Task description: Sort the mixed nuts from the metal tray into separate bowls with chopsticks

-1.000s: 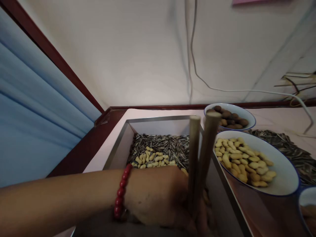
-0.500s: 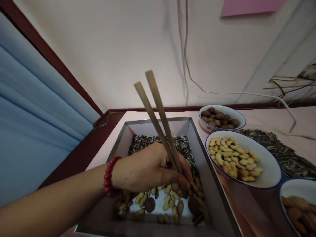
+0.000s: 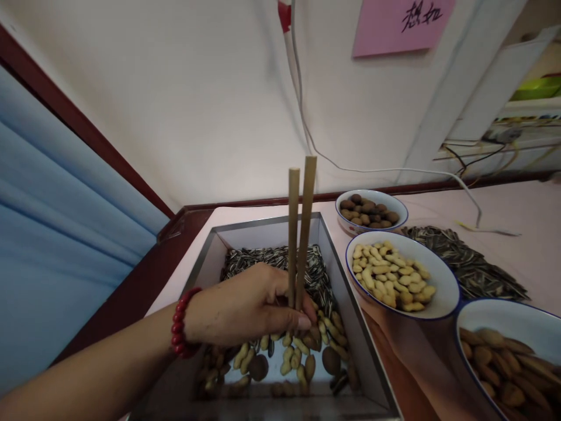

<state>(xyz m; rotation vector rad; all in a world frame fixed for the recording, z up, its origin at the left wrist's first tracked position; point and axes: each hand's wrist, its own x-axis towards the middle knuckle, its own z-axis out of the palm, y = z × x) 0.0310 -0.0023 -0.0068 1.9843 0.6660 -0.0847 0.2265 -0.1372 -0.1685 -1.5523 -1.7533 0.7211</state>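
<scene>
My left hand point(image 3: 249, 304), with a red bead bracelet point(image 3: 180, 323) on the wrist, is closed on a pair of wooden chopsticks point(image 3: 299, 228). It holds them nearly upright over a metal tray point(image 3: 205, 257). Their tips are hidden behind my fingers, down among the mixed nuts. The tray holds striped sunflower seeds point(image 3: 267, 260) at the back and peanuts point(image 3: 291, 351) with larger brown nuts point(image 3: 258, 366) at the front. My right hand is out of view.
Right of the tray stand three white bowls: brown nuts point(image 3: 370, 211) at the back, peanuts point(image 3: 394, 275) in the middle, almonds point(image 3: 504, 356) nearest. A pile of sunflower seeds point(image 3: 468, 263) lies on the pink table. A white cable point(image 3: 350, 169) and a pink note point(image 3: 401, 26) hang on the wall.
The chopsticks swung from leaning left to nearly upright. My hand shifted slightly left and back in the tray. The view tilted up, bringing the almond bowl and pink note further in.
</scene>
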